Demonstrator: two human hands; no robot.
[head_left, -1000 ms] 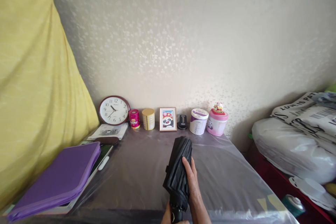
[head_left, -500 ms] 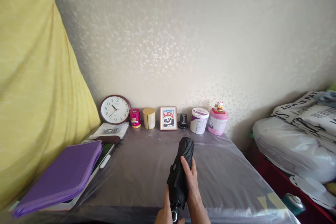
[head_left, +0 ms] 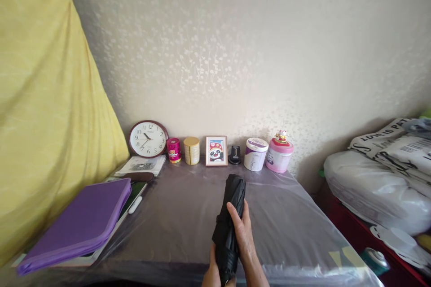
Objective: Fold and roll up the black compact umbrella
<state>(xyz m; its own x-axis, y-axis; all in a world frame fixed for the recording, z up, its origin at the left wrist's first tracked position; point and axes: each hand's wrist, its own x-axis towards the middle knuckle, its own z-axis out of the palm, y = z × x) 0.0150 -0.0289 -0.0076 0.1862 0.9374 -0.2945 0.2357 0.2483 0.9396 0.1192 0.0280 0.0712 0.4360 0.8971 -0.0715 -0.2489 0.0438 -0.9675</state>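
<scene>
A folded black umbrella (head_left: 225,237) is held over the near part of the table, its top end tilted away from me and slightly right. My right hand (head_left: 245,235) wraps the canopy from the right side, thumb lying across the front. Lower down, my left hand (head_left: 213,269) grips the handle end from the left. The handle itself is mostly hidden by the canopy and the bottom of the picture.
The table (head_left: 283,224) wears a clear plastic cover. Along the wall stand a clock (head_left: 148,139), a pink can (head_left: 173,150), a yellow-lidded can (head_left: 191,151), a picture frame (head_left: 216,151) and two tubs. A purple folder (head_left: 77,222) lies left; bags (head_left: 377,188) are piled right.
The umbrella has turned about its length, so its strap tab and the handle's ring no longer show. Its top has shifted slightly left, and both hands still hold it.
</scene>
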